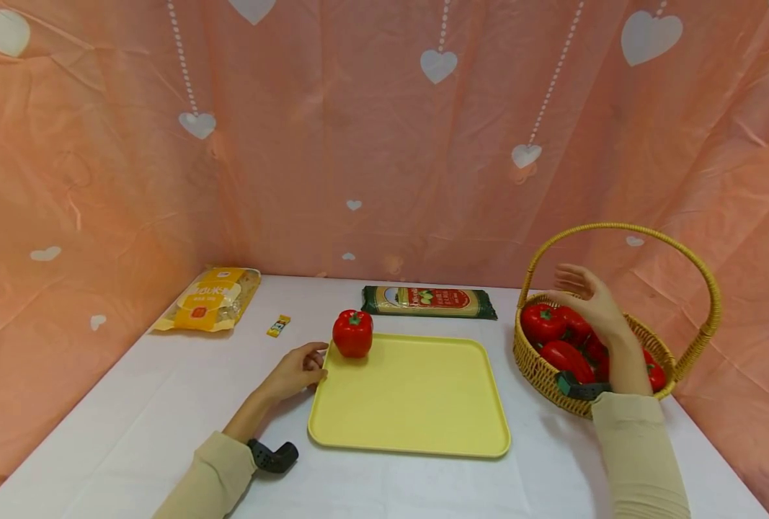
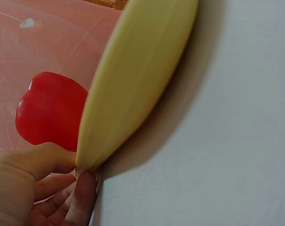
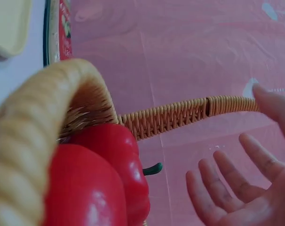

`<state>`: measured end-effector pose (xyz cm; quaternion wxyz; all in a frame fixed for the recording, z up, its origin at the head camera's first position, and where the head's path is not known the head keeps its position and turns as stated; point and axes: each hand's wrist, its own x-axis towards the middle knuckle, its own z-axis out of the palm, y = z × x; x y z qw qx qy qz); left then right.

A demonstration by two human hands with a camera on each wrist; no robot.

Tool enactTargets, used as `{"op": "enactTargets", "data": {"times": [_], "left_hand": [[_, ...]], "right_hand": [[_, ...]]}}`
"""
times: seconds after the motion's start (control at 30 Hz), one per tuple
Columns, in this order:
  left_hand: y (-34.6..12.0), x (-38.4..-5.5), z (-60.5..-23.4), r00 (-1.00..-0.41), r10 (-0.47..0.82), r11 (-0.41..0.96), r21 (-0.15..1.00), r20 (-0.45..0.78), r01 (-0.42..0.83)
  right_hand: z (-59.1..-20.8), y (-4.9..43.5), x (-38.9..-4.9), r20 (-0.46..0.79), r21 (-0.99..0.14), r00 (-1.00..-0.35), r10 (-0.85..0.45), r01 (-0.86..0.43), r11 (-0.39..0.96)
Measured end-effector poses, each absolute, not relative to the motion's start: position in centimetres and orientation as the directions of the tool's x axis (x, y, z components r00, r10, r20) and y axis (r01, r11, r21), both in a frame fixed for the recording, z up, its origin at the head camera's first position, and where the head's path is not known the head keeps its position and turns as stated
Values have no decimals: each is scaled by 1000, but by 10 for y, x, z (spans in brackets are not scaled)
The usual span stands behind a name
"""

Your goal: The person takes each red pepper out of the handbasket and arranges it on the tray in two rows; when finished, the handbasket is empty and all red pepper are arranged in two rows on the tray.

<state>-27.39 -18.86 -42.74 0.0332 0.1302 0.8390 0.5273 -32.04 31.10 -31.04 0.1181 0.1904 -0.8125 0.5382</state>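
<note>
Head view is showing the left hand [image 1: 296, 373] gripping the left edge of a yellow tray [image 1: 416, 396], thumb and fingers pinching the rim from both sides in the left wrist view; this hold is probably steadying the tray against sliding on the white cloth [image 1: 533, 476]. One red pepper [image 1: 353, 334] is sitting stem-up at the tray's far left corner, near that hand, its broad base likely keeping it from rolling. The right hand [image 1: 588, 299] is hovering above a wicker basket [image 1: 540, 367], fingers extended and parted, holding nothing; the raised pose is probably keeping it off the loose peppers [image 1: 543, 323] inside, which the woven wall is holding together.

A tall handle [image 1: 607, 225] is arching over the basket, likely limiting the room for a hand, and the right forearm is hiding some of the peppers from above. Beyond the tray, a long green-ended packet [image 1: 429, 301] is lying crosswise; farther left, a small wrapper [image 1: 278, 326] and a yellow bag [image 1: 209, 299] are resting, apart from the span between tray and basket, while a heart-patterned curtain [image 1: 384, 158] is closing off the far side
</note>
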Motion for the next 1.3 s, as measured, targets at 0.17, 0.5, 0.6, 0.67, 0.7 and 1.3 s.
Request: {"op": "enactTargets", "data": {"times": [0.17, 0.5, 0.6, 0.67, 0.7, 1.3], "left_hand": [[-189, -276, -429, -968, 241, 421, 892, 67, 166], [-179, -251, -395, -960, 268, 423, 885, 83, 195], [-179, -250, -395, -960, 267, 422, 884, 90, 200], [-179, -251, -396, -961, 264, 425, 883, 88, 197], [-179, -253, -397, -962, 260, 426, 884, 84, 192], [-188, -276, -429, -969, 238, 431, 888, 60, 161]], "right_hand": [[-315, 320, -326, 394, -856, -900, -188, -434, 280], [-317, 335, -329, 312, -843, -926, -212, -373, 387], [-318, 336, -329, 264, -840, -932, -249, -349, 416], [-319, 337, -330, 220, -822, -939, -266, -325, 467], [-320, 338, -331, 197, -812, -940, -279, -316, 491], [-330, 342, -335, 57, -678, -935, -349, -293, 674]]}}
